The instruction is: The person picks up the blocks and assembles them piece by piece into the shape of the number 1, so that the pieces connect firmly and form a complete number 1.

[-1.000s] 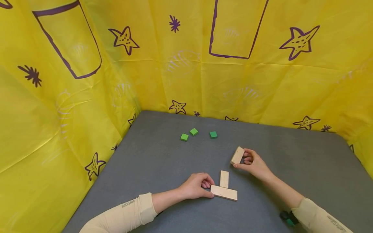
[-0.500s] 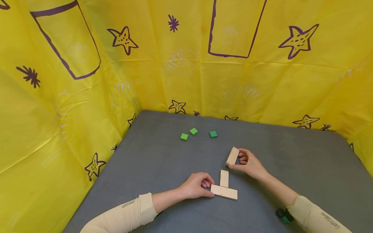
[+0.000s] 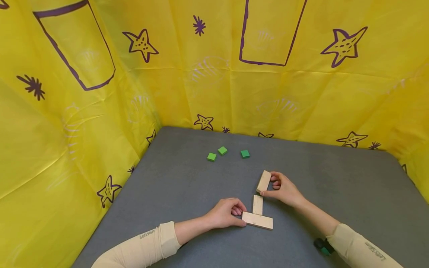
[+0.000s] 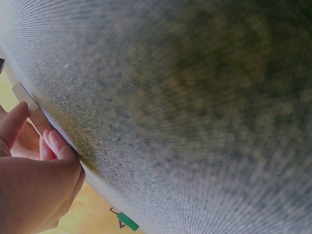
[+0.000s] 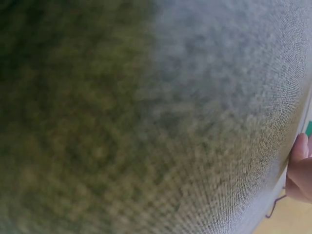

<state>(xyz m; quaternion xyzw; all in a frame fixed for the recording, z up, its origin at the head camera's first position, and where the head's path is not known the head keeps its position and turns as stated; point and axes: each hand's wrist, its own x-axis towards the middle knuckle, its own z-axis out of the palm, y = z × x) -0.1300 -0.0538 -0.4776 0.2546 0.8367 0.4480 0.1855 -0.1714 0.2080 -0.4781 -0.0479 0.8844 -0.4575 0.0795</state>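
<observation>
Right hand (image 3: pixel 285 190) grip is a pinch on the held block (image 3: pixel 264 181), thumb by the near end, fingers by the far end. Held block sits just past the far end of the middle block (image 3: pixel 257 204), angled off its line; can't tell if it clears the table (image 3: pixel 187 178). Left hand (image 3: pixel 222 214) grip is narrow too, thumb and index on the left end of the near block (image 3: pixel 257 220), which lies crosswise against the middle block. My read: step in hand is positioning the held block. To do it well: square it up before it meets anything, set it down flat, let go thumb last. Left pinch should only steady, no pushing. Main obstruction: right thumb, right beside the middle block's far corner, could nudge it. Wrist views are mostly blurred surface, little help. Beyond the held block: left light green piece (image 3: pixel 211 157), rear light green piece (image 3: pixel 222 150), dark green piece (image 3: pixel 245 154), all well apart. Yellow cloth (image 3: pixel 181 93) walls the back, not in the way.
</observation>
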